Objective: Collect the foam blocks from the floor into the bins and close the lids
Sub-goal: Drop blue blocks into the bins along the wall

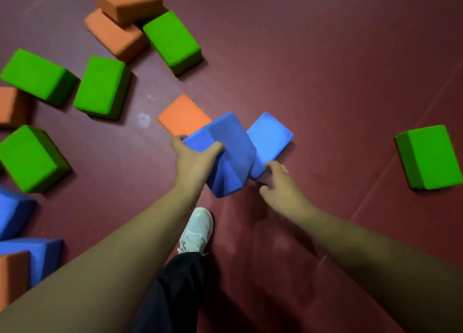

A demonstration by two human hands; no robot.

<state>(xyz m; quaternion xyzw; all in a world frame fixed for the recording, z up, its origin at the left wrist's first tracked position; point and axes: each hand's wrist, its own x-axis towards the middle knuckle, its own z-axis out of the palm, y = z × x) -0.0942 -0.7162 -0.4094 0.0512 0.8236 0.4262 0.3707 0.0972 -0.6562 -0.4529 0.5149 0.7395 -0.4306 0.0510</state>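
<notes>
Currently, one blue block (225,152) is tilting off the floor (325,57), the left hand (194,162) gripping its corner, likely for carrying to a bin. A second blue block (270,137) is lying beside it; the right hand (283,185) is touching its edge, whether gripping I cannot tell. An orange block (183,115) is lying against them behind; green blocks (102,87) are lying scattered leftward, none in the way.

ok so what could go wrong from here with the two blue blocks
The left hand holds the tilted blue block by one end only; it could slip out.
The right hand only touches the near corner of the second blue block, so a grab there may fail.
The white shoe stands right below, so a dropped block could land underfoot.
</notes>
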